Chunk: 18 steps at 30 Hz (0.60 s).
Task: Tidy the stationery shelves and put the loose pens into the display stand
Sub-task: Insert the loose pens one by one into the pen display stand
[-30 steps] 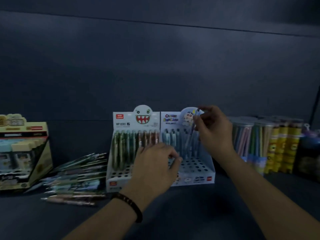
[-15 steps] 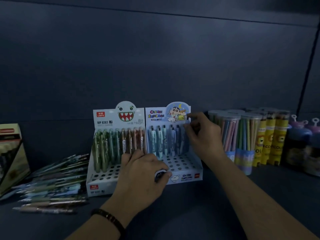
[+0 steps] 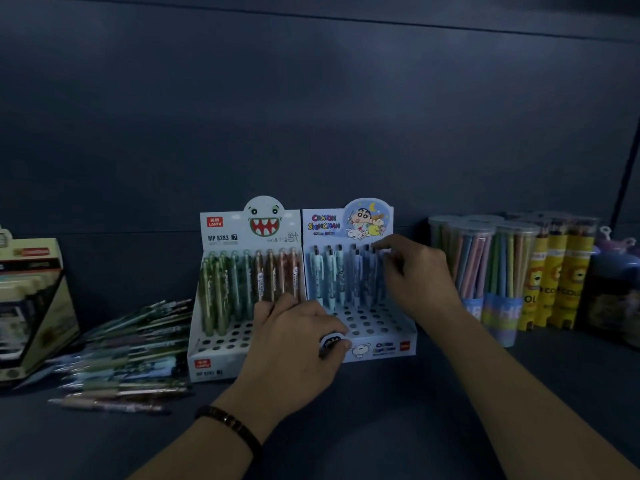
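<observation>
Dim dark-blue shelf (image 3: 381, 427), matching back panel (image 3: 311, 116), stationery displays

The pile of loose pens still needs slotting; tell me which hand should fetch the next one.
Left, probably. The left hand rests on the stands' front edge, nearer the loose pens; the right hand is at the blue stand's back row.
</observation>
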Available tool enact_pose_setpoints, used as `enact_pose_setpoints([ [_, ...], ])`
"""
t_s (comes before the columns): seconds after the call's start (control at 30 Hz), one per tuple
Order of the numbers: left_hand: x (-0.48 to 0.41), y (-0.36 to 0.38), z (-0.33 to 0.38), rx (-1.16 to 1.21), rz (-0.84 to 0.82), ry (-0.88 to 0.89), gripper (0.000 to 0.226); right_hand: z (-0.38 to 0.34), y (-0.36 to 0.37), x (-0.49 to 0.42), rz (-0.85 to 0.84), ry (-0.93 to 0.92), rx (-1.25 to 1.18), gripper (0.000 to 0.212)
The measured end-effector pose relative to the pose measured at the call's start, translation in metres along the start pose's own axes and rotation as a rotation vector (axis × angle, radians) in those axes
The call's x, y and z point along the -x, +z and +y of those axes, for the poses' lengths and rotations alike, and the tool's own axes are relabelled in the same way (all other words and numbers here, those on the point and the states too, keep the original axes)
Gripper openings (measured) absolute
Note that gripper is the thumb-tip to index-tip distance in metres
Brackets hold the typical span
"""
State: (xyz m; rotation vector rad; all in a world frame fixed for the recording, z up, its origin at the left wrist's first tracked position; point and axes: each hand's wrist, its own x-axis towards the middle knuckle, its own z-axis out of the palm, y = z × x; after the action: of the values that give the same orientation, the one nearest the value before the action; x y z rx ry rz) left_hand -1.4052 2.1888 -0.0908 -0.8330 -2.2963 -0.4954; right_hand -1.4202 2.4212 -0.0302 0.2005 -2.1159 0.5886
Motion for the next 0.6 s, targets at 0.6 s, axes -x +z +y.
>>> enact_pose_setpoints([
  [0.6, 0.095, -0.134, -0.113, -0.013, 0.007, -0.020, 0.009, -0.159, 0.040, 0.037, -0.250, 0.154, -0.512, 0.017],
])
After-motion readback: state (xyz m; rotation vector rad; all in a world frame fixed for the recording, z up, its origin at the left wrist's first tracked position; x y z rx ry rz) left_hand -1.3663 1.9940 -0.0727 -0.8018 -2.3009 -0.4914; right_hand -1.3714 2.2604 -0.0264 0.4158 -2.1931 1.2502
